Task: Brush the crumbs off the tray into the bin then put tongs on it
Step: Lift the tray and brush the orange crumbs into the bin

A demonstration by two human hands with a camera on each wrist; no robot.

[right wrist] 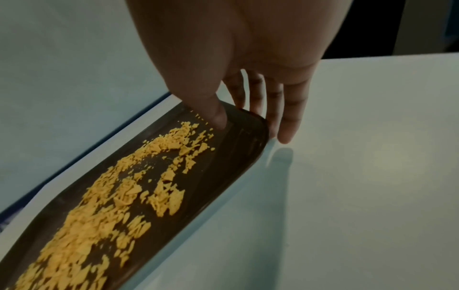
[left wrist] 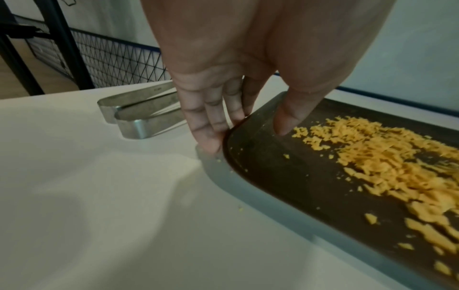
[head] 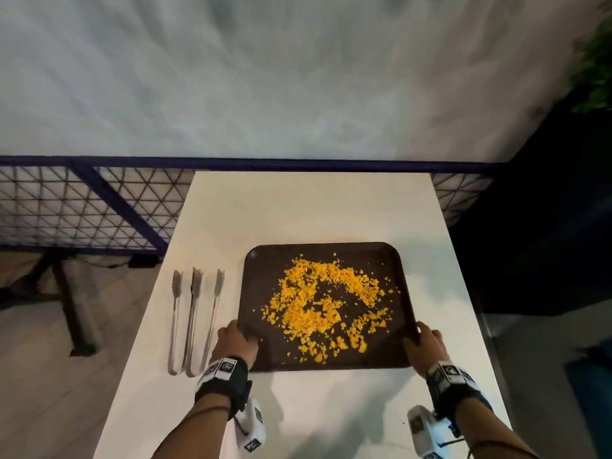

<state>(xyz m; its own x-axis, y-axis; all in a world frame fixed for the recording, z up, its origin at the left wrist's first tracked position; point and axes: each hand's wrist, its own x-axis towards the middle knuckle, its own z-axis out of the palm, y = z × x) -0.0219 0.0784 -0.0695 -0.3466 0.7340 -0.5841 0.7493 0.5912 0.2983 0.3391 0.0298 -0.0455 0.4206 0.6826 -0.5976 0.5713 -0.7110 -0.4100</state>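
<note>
Gripping the crumb-laden tray (head: 326,361) at both near corners, on the table (head: 311,207).
Left hand (head: 236,341) and right hand (head: 425,342) pinch its rim, thumbs inside; lift level so crumbs (head: 323,304) stay aboard. Tongs (head: 193,321) lie just left; bin unseen.

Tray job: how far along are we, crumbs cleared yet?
Nothing finished yet. The orange crumbs still cover the brown tray, which sits on the white table. In hand: the left hand and right hand grip its near corners, thumbs over the rim. Left: tipping crumbs into a bin, not in view, then placing the tongs on it.
</note>
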